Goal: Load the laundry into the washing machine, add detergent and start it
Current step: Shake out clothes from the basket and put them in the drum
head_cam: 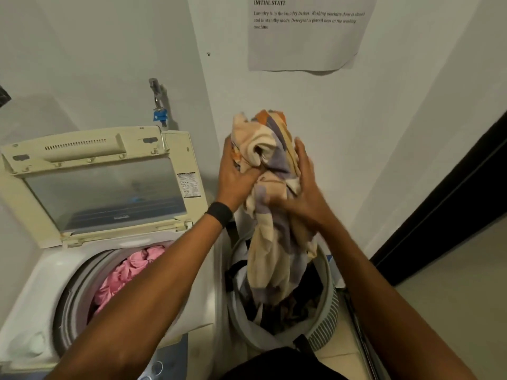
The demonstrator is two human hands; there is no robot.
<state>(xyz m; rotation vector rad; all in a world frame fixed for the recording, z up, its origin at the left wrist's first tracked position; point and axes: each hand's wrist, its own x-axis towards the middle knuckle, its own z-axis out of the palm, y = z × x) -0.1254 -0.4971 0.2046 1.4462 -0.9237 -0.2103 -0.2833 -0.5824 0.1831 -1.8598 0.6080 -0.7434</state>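
1. The left hand (236, 174) grips a bunched cloth (270, 138). Its fingers curl round the cloth's left side.
2. The right hand (301, 193) holds the other side of the cloth. Its fingers lie along the cloth and its thumb crosses the front. The thumb is blurred.
3. The cloth is cream, purple and orange. It sits between the two hands, and its top pokes up above them.
4. The rest of the cloth hangs down below the hands. Its bottom end goes into the basket (326, 305).
5. The basket is round and grey. It stands right under the hands.
6. Dark clothes (301, 297) lie in the basket, around the hanging cloth.
7. The washer (41, 283) is to the left of the left hand and lower down. The left arm reaches across its right edge.
8. The washer's lid (82, 149) stands open, left of the left hand.
9. Pink clothes (123, 272) lie inside the washer's tub, below the left arm.
10. A black band (219, 213) is on the left wrist.
11. A tap (159, 105) with a blue part is on the wall, up and left of the left hand.
12. A paper (304, 37) with words hangs on the wall, high above both hands.
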